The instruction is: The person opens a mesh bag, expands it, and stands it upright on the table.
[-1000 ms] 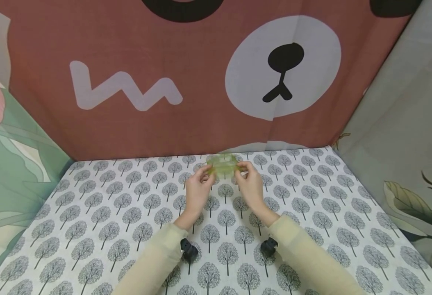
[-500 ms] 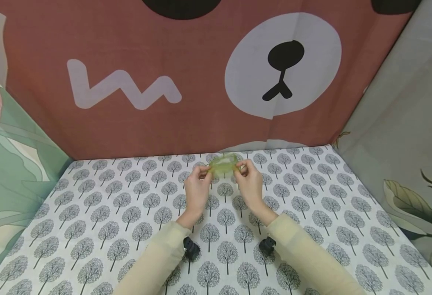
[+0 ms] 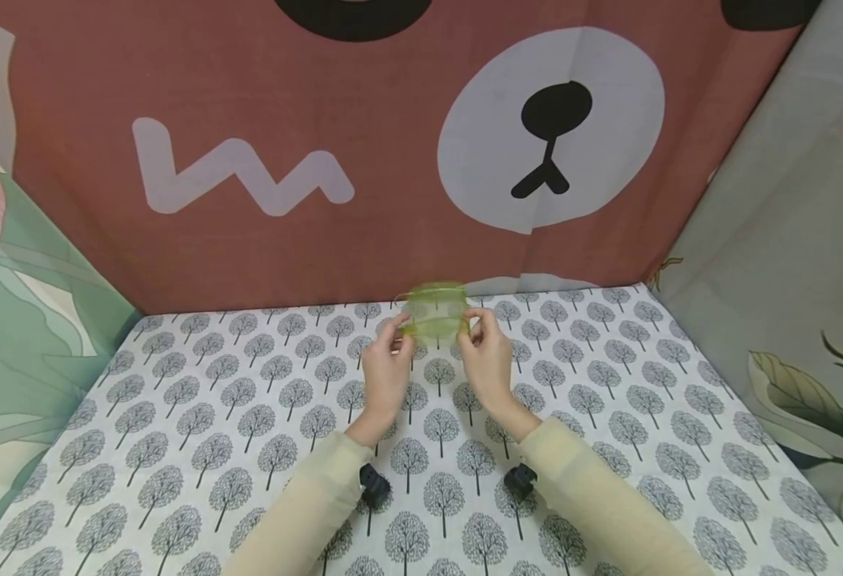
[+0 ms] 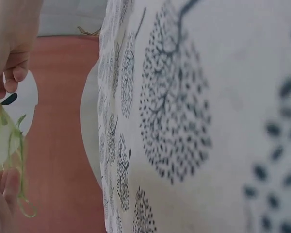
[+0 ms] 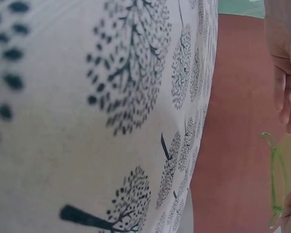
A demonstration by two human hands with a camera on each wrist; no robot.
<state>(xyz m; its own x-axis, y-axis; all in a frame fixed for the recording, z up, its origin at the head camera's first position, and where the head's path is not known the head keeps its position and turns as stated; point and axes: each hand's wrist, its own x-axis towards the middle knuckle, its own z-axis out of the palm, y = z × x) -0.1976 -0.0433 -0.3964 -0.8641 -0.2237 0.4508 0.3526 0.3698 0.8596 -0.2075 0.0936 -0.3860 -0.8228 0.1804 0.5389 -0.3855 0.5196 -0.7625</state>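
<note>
A sheer yellow-green drawstring pouch is stretched between my two hands near the back of the table. My left hand pinches its near left corner, and my right hand pinches the near right corner. Through the thin fabric the printed trees show faintly. In the left wrist view, part of the pouch appears between both hands, with thin green cord hanging off it. The right wrist view shows a looped green cord beside the fingers, while most of the pouch falls outside the frame.
A white cloth printed with dark trees covers the table. Behind it hangs a reddish-brown curtain with a cartoon bear face. Patterned curtains close off the left side and the right side. Each wrist carries a small black camera.
The far part of the pouch has swung up and spread out, now overlapping the back curtain. Both hands stay nearly in place, still pinching its corners.
</note>
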